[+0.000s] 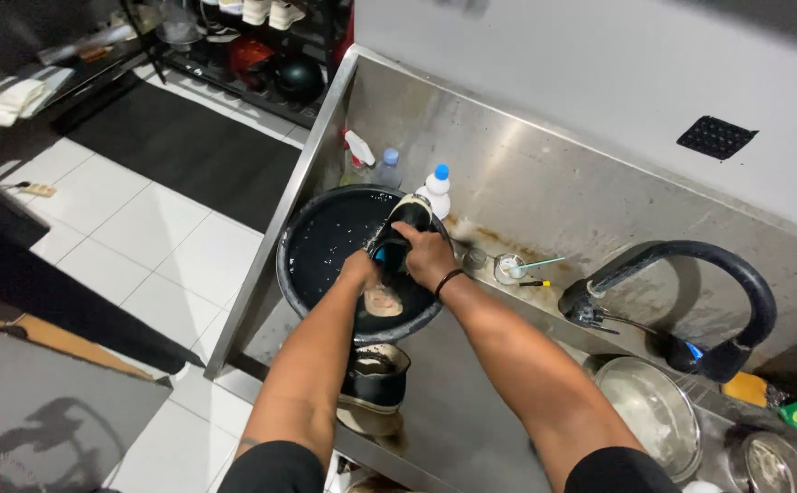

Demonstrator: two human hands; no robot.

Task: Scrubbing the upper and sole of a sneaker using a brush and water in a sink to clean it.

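shoe (398, 239), black with a pale sole, held over a round black basin (316, 246) that stands tilted in the steel sink (471, 402). right hand (427, 256) grips the shoe's upper part, fingers wrapped around it. left hand (360, 270) is pressed to the shoe lower down; whether its fingers are curled or spread cannot be told. second black shoe (375, 376) rests just below the basin. white bottle with blue cap (435, 190) stands behind, black tap (690, 292) to the right.

steel sink (471, 402); black basin (312, 246), black shoe (375, 379), metal bowl (654, 411)
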